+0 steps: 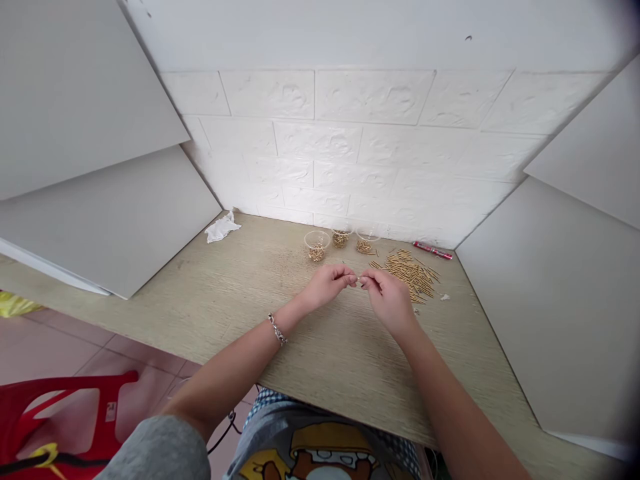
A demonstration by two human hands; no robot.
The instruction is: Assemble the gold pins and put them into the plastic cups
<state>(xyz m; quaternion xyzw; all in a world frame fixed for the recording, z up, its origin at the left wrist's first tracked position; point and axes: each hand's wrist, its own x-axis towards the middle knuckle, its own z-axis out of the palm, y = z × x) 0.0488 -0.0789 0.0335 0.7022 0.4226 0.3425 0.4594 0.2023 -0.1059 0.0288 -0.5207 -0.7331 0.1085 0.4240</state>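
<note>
Above the middle of the table [240,293], my left hand [330,281] and my right hand [385,292] meet fingertip to fingertip. Both are closed in a pinch. A tiny gold-coloured piece [359,281] shows between the fingertips; its kind is too small to make out. To the right of my right hand lies a loose pile of thin gold-coloured rods [413,272]. Behind the hands stand a left clear cup [317,237], a middle clear cup [341,233] and a right clear cup [369,233], each with small gold-coloured pieces in it.
A red patterned tube-like stick [433,251] lies near the right back corner, and a crumpled white tissue [223,227] near the left. A white scrap [445,297] rests beside the pile. White panels flank both sides; a white brick-patterned wall [340,143] closes the back.
</note>
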